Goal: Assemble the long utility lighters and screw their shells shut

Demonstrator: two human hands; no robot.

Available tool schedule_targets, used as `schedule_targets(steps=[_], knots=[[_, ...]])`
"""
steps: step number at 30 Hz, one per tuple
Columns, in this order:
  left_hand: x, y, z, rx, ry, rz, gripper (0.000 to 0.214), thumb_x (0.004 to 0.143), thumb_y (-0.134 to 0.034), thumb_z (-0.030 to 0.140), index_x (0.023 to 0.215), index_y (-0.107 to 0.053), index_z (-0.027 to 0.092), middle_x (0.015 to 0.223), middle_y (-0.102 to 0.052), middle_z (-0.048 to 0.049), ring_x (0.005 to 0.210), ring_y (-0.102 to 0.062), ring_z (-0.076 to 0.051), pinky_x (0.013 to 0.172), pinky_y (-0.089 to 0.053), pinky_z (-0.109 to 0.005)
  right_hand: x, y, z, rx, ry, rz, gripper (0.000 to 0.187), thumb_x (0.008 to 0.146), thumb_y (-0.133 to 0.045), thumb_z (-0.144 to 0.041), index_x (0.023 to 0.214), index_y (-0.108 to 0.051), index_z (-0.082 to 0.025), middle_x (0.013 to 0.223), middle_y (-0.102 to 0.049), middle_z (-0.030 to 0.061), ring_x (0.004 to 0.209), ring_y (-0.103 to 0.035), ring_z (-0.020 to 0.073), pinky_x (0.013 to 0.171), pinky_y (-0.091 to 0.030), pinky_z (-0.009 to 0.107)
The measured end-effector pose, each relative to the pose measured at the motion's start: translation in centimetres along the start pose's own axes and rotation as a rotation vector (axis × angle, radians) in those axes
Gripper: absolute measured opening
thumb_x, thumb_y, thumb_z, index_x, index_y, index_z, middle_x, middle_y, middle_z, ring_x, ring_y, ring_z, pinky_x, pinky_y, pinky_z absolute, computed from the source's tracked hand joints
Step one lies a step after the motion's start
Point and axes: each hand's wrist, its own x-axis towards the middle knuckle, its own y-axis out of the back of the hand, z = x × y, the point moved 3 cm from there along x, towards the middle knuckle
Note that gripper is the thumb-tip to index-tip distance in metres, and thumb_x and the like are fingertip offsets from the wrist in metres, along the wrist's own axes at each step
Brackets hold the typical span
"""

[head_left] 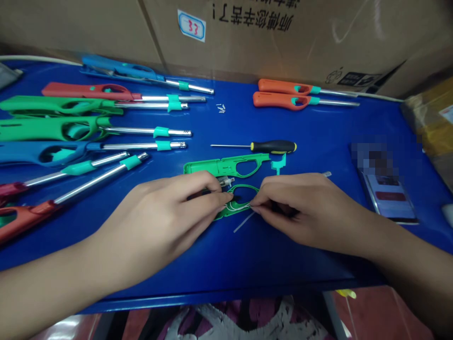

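Observation:
My left hand [177, 203] is closed, its fingertips pinched at one end of a thin white wire [239, 206]. Opposite it, the fingers of my right hand [300, 200] pinch the same wire's other end. Beneath the wire lies a green lighter shell half [244, 187] with an oval trigger opening, partly covered by both hands. A small metal-and-clear fitting [227, 181] shows by my left index finger. A thin clear tube [244, 221] sticks out below my right fingertips. Just behind lies the other green shell half [219, 166], with a turquoise trigger piece [278, 164] at its right end.
Behind the shells lies a black-and-yellow screwdriver [272, 147], with several small screws [221, 109] farther back. Several long-neck lighters [78, 127] lie at left, and two orange lighters [283, 100] at back right. A phone [389, 193] rests at right. A cardboard box [230, 56] borders the blue table.

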Motion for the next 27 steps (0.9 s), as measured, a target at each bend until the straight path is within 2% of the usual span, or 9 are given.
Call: schedule_targets(steps=[5, 9, 18, 27], knots=[[0.06, 0.04, -0.07, -0.002, -0.006, -0.004, 0.023, 0.11, -0.051, 0.02, 0.119, -0.073, 0.019, 0.109, -0.071, -0.0057, 0.086, -0.072, -0.019, 0.066, -0.056, -0.031, -0.14, 0.03, 0.05, -0.012, -0.011, -0.021, 0.012, 0.099, -0.061, -0.014, 0.102, -0.071, -0.021, 0.092, -0.074, -0.0025, 0.076, -0.065, 0.0097, 0.066, -0.042, 0.025], [0.11, 0.08, -0.02, 0.013, -0.011, -0.008, 0.025, 0.111, -0.05, 0.021, 0.118, -0.073, 0.019, 0.107, -0.072, -0.006, 0.085, -0.072, -0.018, 0.067, -0.057, -0.03, -0.15, 0.05, 0.11, -0.018, -0.018, -0.009, 0.014, 0.099, -0.063, -0.014, 0.108, -0.071, -0.022, 0.092, -0.074, -0.0029, 0.069, -0.062, 0.0088, 0.063, -0.04, 0.025], [0.09, -0.03, 0.0, 0.041, -0.019, -0.01, 0.024, 0.11, -0.051, 0.023, 0.12, -0.073, 0.02, 0.11, -0.072, -0.0065, 0.087, -0.074, -0.021, 0.069, -0.059, -0.033, -0.08, -0.05, 0.03, -0.023, -0.008, -0.009, 0.013, 0.1, -0.062, -0.015, 0.107, -0.072, -0.02, 0.088, -0.072, -0.0026, 0.07, -0.062, 0.0089, 0.064, -0.041, 0.024], [0.12, 0.11, 0.09, 0.036, -0.015, -0.014, 0.025, 0.111, -0.048, 0.022, 0.118, -0.072, 0.02, 0.109, -0.072, -0.0062, 0.086, -0.073, -0.019, 0.068, -0.058, -0.032, -0.18, 0.03, 0.05, -0.031, -0.021, -0.029, 0.01, 0.099, -0.062, -0.015, 0.1, -0.07, -0.021, 0.09, -0.073, -0.0026, 0.07, -0.062, 0.0098, 0.063, -0.039, 0.026]])
